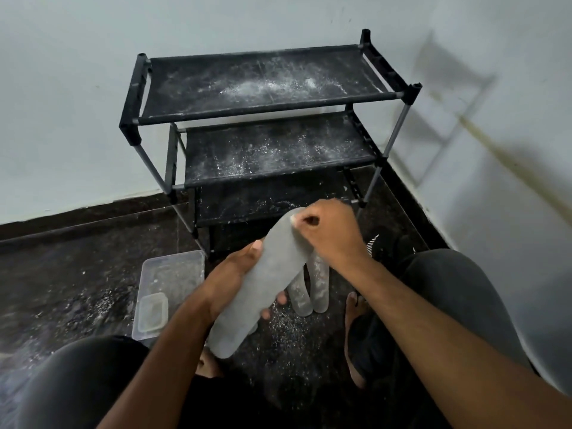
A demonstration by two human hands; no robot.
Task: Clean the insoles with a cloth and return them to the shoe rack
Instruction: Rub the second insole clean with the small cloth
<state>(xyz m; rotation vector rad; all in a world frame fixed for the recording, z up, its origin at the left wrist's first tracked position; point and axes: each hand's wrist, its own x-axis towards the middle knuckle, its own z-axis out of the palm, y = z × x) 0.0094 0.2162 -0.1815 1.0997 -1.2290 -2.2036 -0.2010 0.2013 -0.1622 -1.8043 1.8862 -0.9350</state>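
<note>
- Above the dark floor [77,292], between the person's knees: one grey insole [263,283] held up in the air, long axis slanting from lower left to upper right.
- Left hand [235,274]: fingers wrapped round the insole's middle from underneath, thumb laid along the near edge, two fingertips showing past the far edge. Firm grip.
- Right hand [325,233]: fingers curled tight, bunched at the insole's upper tip. A small pale scrap shows at the fingertips; blurred, cannot tell whether it is cloth or only the insole's edge.
- Two more insoles [309,289] on the floor, side by side and touching, just behind the held one and partly hidden by it. Both dusted with white specks. Count: three insoles seen.
- Shoe rack [263,119]: one, black, against the pale wall [62,88], in front of the person. Three fabric shelves visible, the top two heavily speckled with white dust; the lowest is darker and partly behind the right hand.
- Clear plastic tray [173,274]: one, on the floor left of the hands, with a smaller clear container [151,311] lying at its near end.
- White grit scattered on the floor around the insoles.
- Bare foot [356,329] on the floor to the right of the insoles.
</note>
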